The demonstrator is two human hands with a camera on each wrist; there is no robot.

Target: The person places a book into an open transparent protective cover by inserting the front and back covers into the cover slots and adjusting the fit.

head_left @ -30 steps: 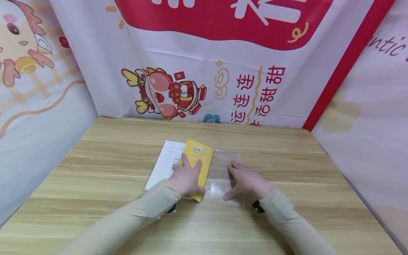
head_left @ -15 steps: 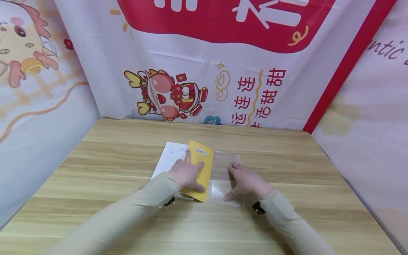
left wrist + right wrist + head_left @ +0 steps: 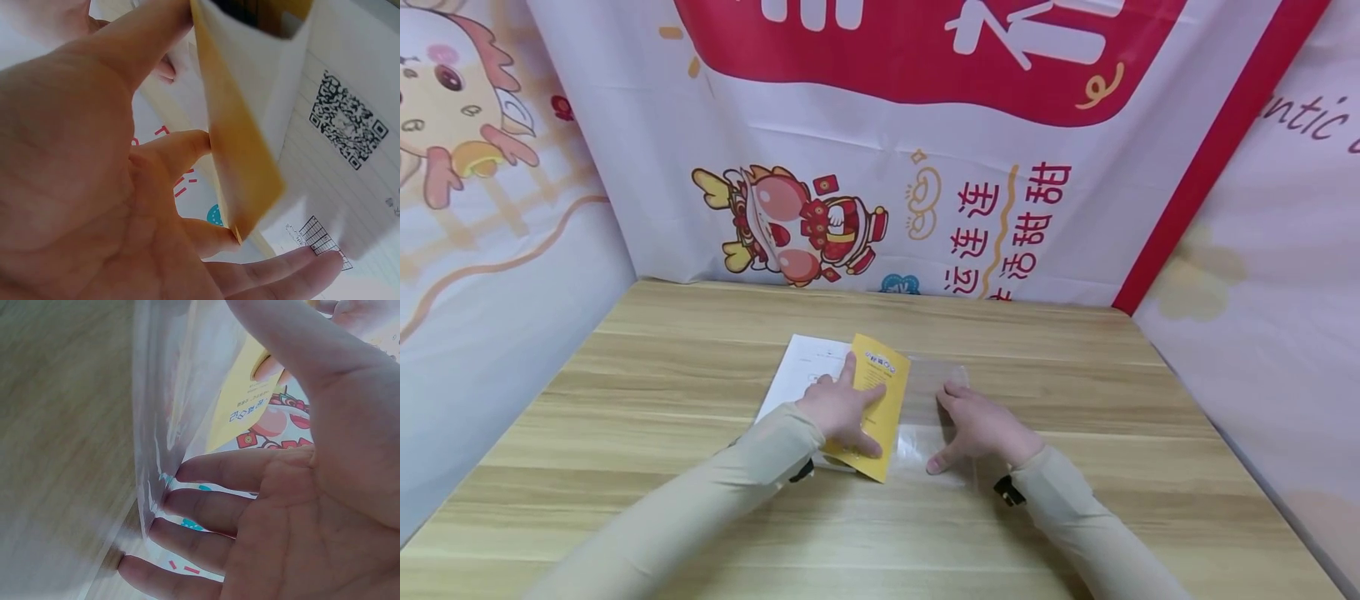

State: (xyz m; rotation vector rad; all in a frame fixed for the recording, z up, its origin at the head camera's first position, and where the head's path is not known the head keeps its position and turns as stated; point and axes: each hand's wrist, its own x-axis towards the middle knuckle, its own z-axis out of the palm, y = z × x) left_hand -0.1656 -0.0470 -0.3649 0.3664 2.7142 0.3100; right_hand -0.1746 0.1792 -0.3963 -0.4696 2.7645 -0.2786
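Left hand [image 3: 838, 410], yellow cover [image 3: 886, 421] under fingertips, white page [image 3: 790, 371] beneath

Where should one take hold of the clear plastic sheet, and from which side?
Probably pinch the clear plastic sheet at its right edge, near the right hand, from the right: this edge lies away from the yellow cover, while the left hand crowds the opposite side.

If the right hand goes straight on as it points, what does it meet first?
The clear plastic sheet at its fingertips; beyond it, probably the yellow printed paper cover; depth is unclear.
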